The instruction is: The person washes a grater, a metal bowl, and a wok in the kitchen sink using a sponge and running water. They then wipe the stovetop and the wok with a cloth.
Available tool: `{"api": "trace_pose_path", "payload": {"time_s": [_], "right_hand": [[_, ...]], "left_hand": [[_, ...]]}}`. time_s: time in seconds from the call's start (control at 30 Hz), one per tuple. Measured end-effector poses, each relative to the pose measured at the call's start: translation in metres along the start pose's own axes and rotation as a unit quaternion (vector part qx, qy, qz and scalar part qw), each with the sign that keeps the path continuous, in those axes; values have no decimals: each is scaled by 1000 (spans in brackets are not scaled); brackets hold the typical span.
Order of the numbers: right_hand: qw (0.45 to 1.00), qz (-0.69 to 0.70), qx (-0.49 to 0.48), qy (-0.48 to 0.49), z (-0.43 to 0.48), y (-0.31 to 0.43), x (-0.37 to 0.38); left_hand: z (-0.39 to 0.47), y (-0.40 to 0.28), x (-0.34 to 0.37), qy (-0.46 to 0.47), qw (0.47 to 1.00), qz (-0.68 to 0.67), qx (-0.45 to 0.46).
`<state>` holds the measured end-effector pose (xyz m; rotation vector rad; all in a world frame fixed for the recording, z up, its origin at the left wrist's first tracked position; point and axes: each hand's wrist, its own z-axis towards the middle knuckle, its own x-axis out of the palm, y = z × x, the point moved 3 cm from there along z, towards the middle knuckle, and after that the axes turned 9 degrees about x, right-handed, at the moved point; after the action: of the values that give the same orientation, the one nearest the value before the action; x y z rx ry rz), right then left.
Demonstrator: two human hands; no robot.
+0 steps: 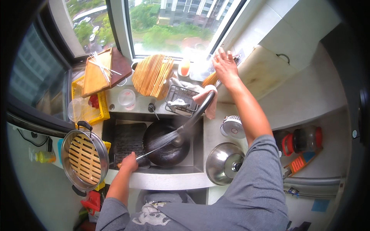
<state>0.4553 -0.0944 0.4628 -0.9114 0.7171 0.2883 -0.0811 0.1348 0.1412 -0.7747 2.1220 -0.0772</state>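
Observation:
In the steel sink (198,156) lies a dark wok (166,158). Water runs into it from the black hose-like faucet (199,111). My left hand (129,162) is closed around the handle of a metal ladle (153,151), whose bowl is in the wok under the stream. Stretched toward the window corner, my right hand (226,67) is over a brush with straw-coloured bristles (210,79). Its palm side is hidden, so whether it grips the brush cannot be seen. A pink cloth (212,105) hangs over the faucet.
Left of the sink stands a steamer pot with a slatted rack (85,158). At right are a domed steel lid (221,164) and small fan (233,128). Behind the sink are a wire basket (182,96), round wooden slats (151,76) and a yellow crate (103,108).

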Motion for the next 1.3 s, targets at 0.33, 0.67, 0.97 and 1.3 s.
{"api": "trace_pose_path", "payload": {"time_s": [0.33, 0.67, 0.97, 1.3], "right_hand": [[983, -111, -145, -17, 40, -30, -23], [952, 269, 70, -126, -54, -12, -246], [758, 470, 50, 450, -295, 230, -174], [779, 397, 67, 480, -282, 391, -26]], "left_hand": [[-12, 11, -12, -42, 999, 10, 2], [-75, -22, -62, -106, 994, -33, 24], [-129, -34, -65, -85, 996, -27, -32], [-134, -30, -71, -99, 994, -5, -46]]}}
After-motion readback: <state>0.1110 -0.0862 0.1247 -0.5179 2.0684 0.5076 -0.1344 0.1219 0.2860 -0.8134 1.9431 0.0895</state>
